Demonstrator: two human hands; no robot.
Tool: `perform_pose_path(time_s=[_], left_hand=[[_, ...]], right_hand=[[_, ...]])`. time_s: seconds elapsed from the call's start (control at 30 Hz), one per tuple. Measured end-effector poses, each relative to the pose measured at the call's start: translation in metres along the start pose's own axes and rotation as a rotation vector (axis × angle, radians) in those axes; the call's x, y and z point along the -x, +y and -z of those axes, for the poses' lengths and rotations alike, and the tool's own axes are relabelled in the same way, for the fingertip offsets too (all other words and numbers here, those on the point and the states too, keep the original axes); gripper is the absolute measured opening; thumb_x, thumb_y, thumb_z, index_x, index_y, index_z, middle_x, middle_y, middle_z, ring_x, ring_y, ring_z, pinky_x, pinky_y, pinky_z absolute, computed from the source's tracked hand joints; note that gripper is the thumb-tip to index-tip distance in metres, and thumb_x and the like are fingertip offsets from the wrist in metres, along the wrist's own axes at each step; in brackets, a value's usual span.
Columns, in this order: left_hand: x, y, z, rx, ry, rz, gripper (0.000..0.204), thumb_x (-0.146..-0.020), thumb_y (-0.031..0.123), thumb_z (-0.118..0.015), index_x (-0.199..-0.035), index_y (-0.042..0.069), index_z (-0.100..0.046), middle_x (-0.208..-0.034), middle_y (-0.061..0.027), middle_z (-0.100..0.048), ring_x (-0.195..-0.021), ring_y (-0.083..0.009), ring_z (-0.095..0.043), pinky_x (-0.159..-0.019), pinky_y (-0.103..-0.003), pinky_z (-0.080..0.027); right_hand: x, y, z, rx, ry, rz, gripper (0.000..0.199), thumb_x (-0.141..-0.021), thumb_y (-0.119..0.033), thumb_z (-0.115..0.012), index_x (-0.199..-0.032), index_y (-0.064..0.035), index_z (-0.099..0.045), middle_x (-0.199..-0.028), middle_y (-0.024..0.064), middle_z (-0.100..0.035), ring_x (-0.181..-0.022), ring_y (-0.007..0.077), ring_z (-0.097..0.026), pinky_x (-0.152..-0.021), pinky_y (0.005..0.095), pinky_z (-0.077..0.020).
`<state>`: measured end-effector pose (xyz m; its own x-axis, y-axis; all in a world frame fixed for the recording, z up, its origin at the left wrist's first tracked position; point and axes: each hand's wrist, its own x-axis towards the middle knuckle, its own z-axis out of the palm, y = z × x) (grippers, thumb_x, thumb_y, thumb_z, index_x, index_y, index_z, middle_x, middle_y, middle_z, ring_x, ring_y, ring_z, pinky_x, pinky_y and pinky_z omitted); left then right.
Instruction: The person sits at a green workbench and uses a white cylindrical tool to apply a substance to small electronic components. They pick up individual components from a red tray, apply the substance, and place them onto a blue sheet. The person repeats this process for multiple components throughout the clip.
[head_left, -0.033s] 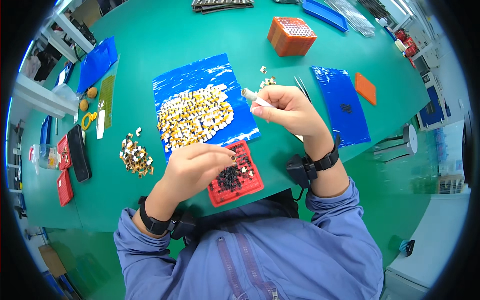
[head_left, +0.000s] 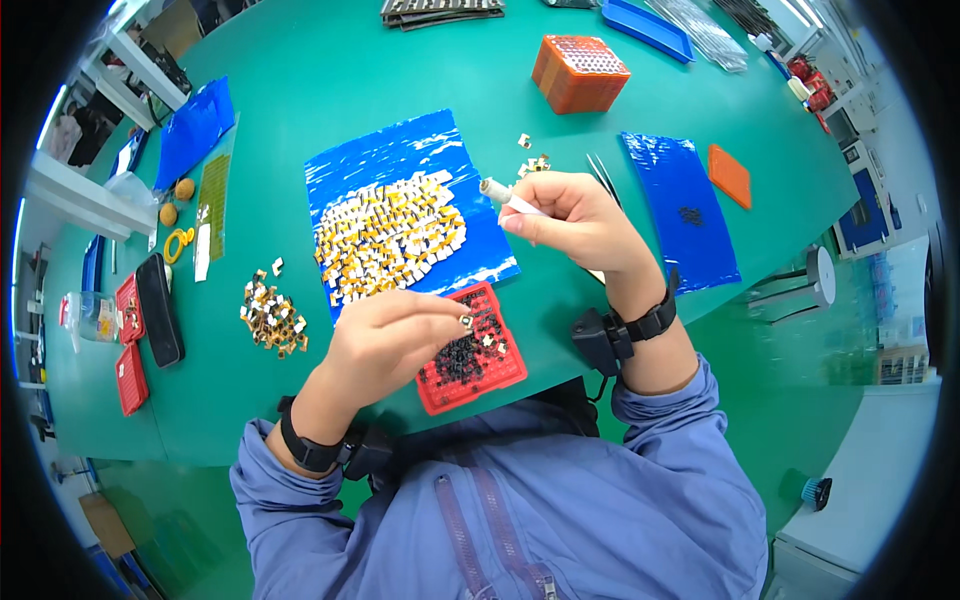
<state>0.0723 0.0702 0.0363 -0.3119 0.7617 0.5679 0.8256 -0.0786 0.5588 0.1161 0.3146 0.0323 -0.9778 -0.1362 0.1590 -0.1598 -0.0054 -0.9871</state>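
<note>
Above the red tray (head_left: 470, 405), my left hand (head_left: 385, 335) pinches a small square part (head_left: 466, 322) with a pale border and dark middle. The tray is strewn with small black pieces (head_left: 458, 360) and a few pale parts. My right hand (head_left: 575, 220) is closed on a white pen-shaped tool (head_left: 518, 203), its blunt, brownish end pointing up and left, held over the green table. Beyond the tray, many white-and-amber parts (head_left: 390, 235) lie spread in rows on a blue sheet (head_left: 385, 150). To the left is a loose pile of similar parts (head_left: 272, 318).
Tweezers (head_left: 603, 178) lie beyond my right hand, near a few loose parts (head_left: 533, 164). Farther right are a second blue sheet (head_left: 690, 245) and an orange lid (head_left: 729, 177). An orange box (head_left: 580, 75) stands farther back. A black case (head_left: 158, 310) and yellow scissors (head_left: 178, 243) lie left.
The small part in my left fingertips has tilted so that more of its face shows. My right hand and the tool keep nearly the same place.
</note>
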Motion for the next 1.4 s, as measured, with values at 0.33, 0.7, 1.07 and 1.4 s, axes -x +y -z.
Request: perform_pose_path(time_s=[0.33,0.7,1.07,1.4], left_hand=[[0.002,0.013,0.004,-0.093,0.070,-0.260,0.012,-0.064,0.004,-0.066,-0.077,0.002,-0.064,-0.085,-0.0106,-0.068,-0.071,-0.0215,-0.066,-0.062,-0.029,-0.054],[0.006,0.015,0.003,-0.101,0.068,-0.244,0.015,-0.067,0.004,-0.064,-0.082,0.000,-0.065,-0.088,-0.0113,-0.068,-0.077,-0.0228,-0.066,-0.063,-0.029,-0.053],[0.005,0.017,0.005,-0.131,0.061,-0.261,0.011,-0.065,0.005,-0.064,-0.076,0.003,-0.062,-0.089,-0.0112,-0.067,-0.076,-0.0225,-0.066,-0.063,-0.029,-0.053],[-0.003,0.025,0.010,-0.165,0.021,-0.301,0.017,-0.065,0.000,-0.069,-0.079,0.002,-0.061,-0.089,-0.0136,-0.066,-0.074,-0.0238,-0.066,-0.059,-0.029,-0.054]], right_hand=[[0.001,0.003,0.000,0.056,-0.016,-0.014,0.012,-0.086,-0.014,-0.062,-0.083,-0.0018,-0.061,-0.066,-0.0065,-0.050,-0.060,0.0010,-0.040,-0.051,0.0192,-0.0309],[-0.001,0.008,0.003,0.115,-0.028,0.028,0.013,-0.084,-0.014,-0.064,-0.083,-0.0014,-0.063,-0.062,-0.0062,-0.048,-0.057,0.0017,-0.038,-0.049,0.0202,-0.0295],[0.000,0.001,0.000,0.162,-0.013,-0.004,0.013,-0.085,-0.013,-0.063,-0.083,-0.0002,-0.062,-0.065,-0.0046,-0.050,-0.060,0.0021,-0.041,-0.051,0.0199,-0.0315],[0.001,0.003,-0.001,0.174,0.006,0.014,0.014,-0.084,-0.015,-0.064,-0.084,-0.0014,-0.064,-0.059,-0.0054,-0.046,-0.054,0.0028,-0.037,-0.047,0.0216,-0.0285]])
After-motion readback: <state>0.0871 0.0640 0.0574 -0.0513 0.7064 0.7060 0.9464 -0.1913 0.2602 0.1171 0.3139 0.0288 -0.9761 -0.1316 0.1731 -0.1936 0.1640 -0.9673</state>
